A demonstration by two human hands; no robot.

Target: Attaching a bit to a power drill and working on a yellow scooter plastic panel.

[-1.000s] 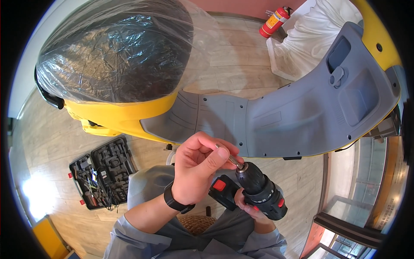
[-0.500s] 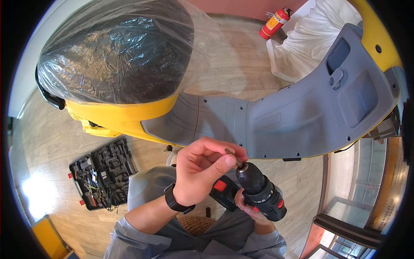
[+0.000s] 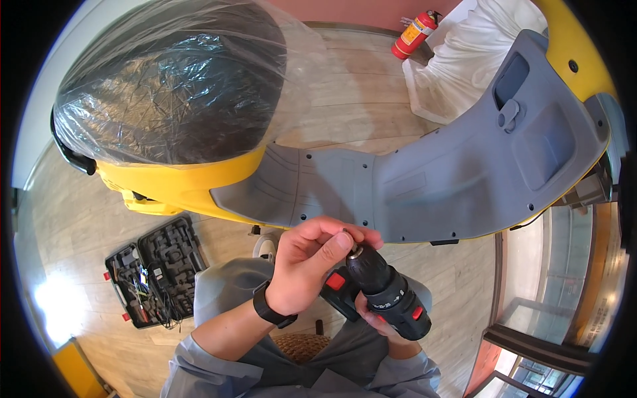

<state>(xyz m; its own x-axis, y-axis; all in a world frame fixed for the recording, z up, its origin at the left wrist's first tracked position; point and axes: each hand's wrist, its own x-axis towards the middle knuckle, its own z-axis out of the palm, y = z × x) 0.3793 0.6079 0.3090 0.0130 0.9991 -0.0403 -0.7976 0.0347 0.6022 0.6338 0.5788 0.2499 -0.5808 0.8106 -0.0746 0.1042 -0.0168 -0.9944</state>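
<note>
A black cordless drill [image 3: 393, 296] with red accents slants over my lap, its chuck turned up and toward my left hand. My right hand [image 3: 373, 314] is wrapped round it from below, mostly hidden behind the body. At the chuck's nose, my left hand [image 3: 298, 265] pinches a short metal driver bit [image 3: 352, 246] between thumb and fingers; the fingers cover much of it. Just beyond both hands lies the grey footboard [image 3: 335, 176] of a yellow scooter [image 3: 179, 182], with several dark screw spots along its edges.
Clear plastic film [image 3: 179, 79] covers the scooter's seat at the left. An open black tool case [image 3: 176, 249] with tools and cables lies on the wooden floor [image 3: 73, 229]. Farther off are a red fire extinguisher [image 3: 413, 36] and white sheeting [image 3: 458, 66]. Glass doors [image 3: 551, 278] stand at the right.
My left fingertips have moved closer to the chuck, and less of the bit shows. The drill has shifted slightly left, and the whole view has moved a little.
</note>
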